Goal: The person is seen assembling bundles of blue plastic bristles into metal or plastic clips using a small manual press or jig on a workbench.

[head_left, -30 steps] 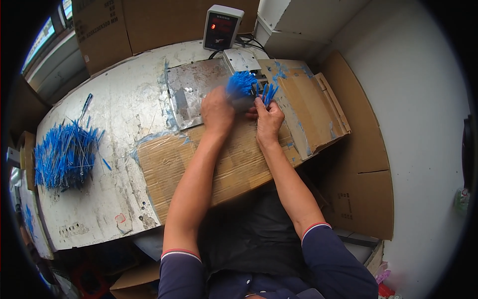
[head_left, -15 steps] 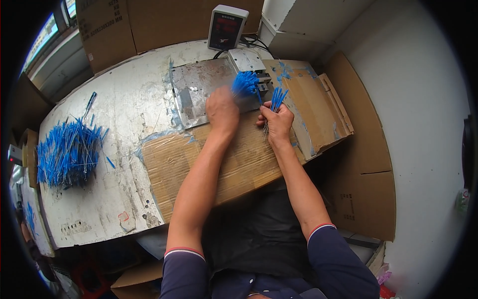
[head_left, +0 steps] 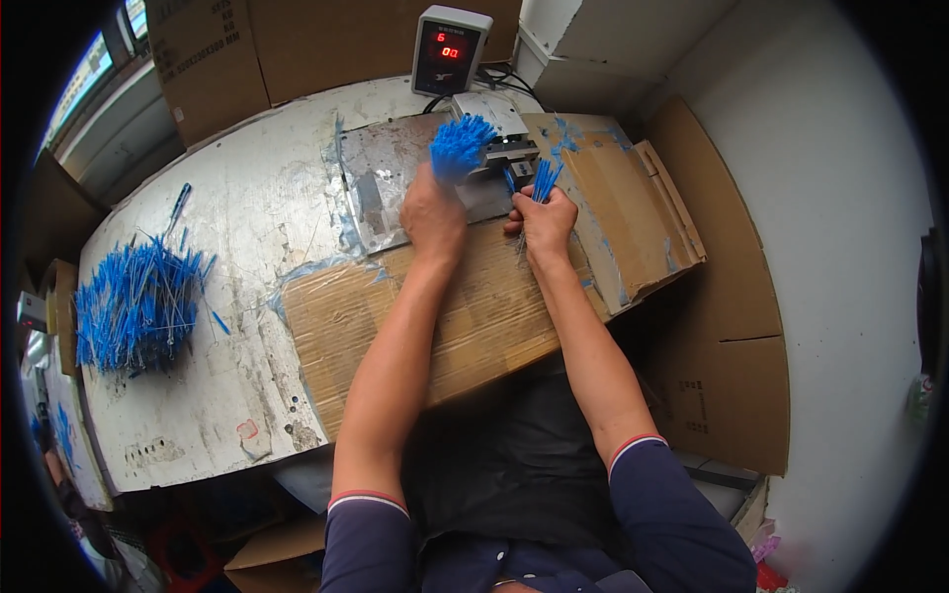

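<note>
My left hand [head_left: 433, 219] is closed round a thick bundle of blue-topped wire pieces [head_left: 461, 148], their blue ends fanned upward over the metal plate [head_left: 381, 163]. In my right hand [head_left: 550, 222] is a smaller bunch of blue-topped wire pieces [head_left: 546, 180], pinched between thumb and fingers, with thin stems hanging below. A separate blue piece stands at the right fingertips, close to a small metal machine [head_left: 512, 150]. Whether that piece touches the machine I cannot tell. The left fingers are partly blurred.
A large pile of blue-topped wire pieces [head_left: 138, 306] lies on the worn white table [head_left: 242, 381] at the left, with a pen [head_left: 178, 206] behind it. A counter box with a red display [head_left: 452, 51] stands at the back. Flattened cardboard [head_left: 415, 326] covers the front edge; a taped carton [head_left: 628, 212] is at right.
My left hand and its bundle have shifted slightly left and away from me, off the machine's front. My right hand has moved a little toward the machine. The counter's red digits show brighter.
</note>
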{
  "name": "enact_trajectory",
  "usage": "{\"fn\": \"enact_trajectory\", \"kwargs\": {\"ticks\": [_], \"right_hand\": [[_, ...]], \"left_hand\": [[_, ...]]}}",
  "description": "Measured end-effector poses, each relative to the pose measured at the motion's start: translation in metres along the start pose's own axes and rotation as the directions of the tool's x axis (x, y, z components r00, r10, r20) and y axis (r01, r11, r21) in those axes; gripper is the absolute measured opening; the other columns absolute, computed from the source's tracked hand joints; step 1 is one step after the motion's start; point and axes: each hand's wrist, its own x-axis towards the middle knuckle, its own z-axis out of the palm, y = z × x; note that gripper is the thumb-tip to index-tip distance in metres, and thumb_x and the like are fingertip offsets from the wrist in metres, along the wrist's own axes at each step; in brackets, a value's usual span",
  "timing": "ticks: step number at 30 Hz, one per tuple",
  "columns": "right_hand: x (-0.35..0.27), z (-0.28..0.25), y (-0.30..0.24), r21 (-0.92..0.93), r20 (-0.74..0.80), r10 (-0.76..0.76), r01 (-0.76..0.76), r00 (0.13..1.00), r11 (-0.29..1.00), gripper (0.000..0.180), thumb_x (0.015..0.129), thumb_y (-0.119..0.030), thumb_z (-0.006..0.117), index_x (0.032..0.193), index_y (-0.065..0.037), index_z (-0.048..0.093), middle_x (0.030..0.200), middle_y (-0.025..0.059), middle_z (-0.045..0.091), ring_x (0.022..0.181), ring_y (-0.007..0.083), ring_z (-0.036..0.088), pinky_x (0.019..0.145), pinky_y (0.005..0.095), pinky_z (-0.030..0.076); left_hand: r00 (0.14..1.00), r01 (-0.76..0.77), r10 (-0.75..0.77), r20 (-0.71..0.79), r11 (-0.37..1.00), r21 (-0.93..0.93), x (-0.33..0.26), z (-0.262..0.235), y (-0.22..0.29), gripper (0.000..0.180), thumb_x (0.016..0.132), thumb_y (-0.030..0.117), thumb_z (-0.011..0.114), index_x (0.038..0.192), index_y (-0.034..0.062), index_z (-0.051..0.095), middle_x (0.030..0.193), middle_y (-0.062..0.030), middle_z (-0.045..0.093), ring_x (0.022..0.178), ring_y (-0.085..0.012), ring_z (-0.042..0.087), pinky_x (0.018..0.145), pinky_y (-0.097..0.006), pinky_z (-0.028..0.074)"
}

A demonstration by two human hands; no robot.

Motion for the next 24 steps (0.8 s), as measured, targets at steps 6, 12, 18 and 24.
{"fn": "enact_trajectory", "kwargs": {"ticks": [6, 12, 18, 24], "right_hand": [[0.002, 0.005, 0.0, -0.01, -0.019, 0.001, -0.001, 1.0, 1.0, 0.012, 0.084, 0.004, 0.068, 0.096, 0.004, 0.064, 0.074, 0.0101, 0.066, 0.056, 0.0172, 0.067, 0.044, 0.0321, 0.059], [0.002, 0.006, -0.003, 0.172, 0.032, 0.063, -0.068, 0.997, 0.983, 0.012, 0.089, -0.003, 0.071, 0.095, 0.002, 0.062, 0.077, 0.0099, 0.066, 0.058, 0.0188, 0.067, 0.047, 0.0356, 0.06], [0.003, -0.008, 0.001, 0.295, 0.114, 0.134, -0.162, 0.984, 0.942, 0.016, 0.095, -0.011, 0.069, 0.099, 0.002, 0.062, 0.086, 0.0121, 0.067, 0.067, 0.0215, 0.069, 0.055, 0.036, 0.062], [-0.002, -0.012, 0.004, 0.312, 0.109, 0.054, -0.086, 0.993, 0.946, 0.015, 0.093, -0.007, 0.069, 0.102, 0.003, 0.063, 0.086, 0.0108, 0.068, 0.067, 0.0202, 0.069, 0.057, 0.0352, 0.063]], "left_hand": [[0.998, -0.046, 0.044, -0.048, 0.998, -0.044, 0.0, 0.0, 0.003, 0.009, 0.098, 0.015, 0.06, 0.1, 0.0079, 0.064, 0.086, -0.0192, 0.07, 0.081, -0.043, 0.068, 0.071, -0.055, 0.05], [0.99, -0.13, 0.129, -0.048, 0.992, -0.001, -0.001, 0.003, 0.0, 0.009, 0.097, 0.015, 0.059, 0.099, 0.0078, 0.065, 0.089, -0.0176, 0.069, 0.086, -0.0403, 0.067, 0.074, -0.052, 0.051], [0.983, -0.184, 0.182, 0.031, 0.98, 0.072, -0.002, 0.008, -0.005, 0.009, 0.094, 0.013, 0.058, 0.097, 0.0073, 0.065, 0.087, -0.0173, 0.068, 0.087, -0.0392, 0.065, 0.077, -0.052, 0.048], [0.974, -0.205, 0.198, 0.106, 0.977, 0.063, -0.002, 0.005, 0.0, 0.011, 0.09, 0.009, 0.06, 0.098, 0.0059, 0.066, 0.086, -0.0206, 0.068, 0.086, -0.0428, 0.066, 0.077, -0.054, 0.049]]}}
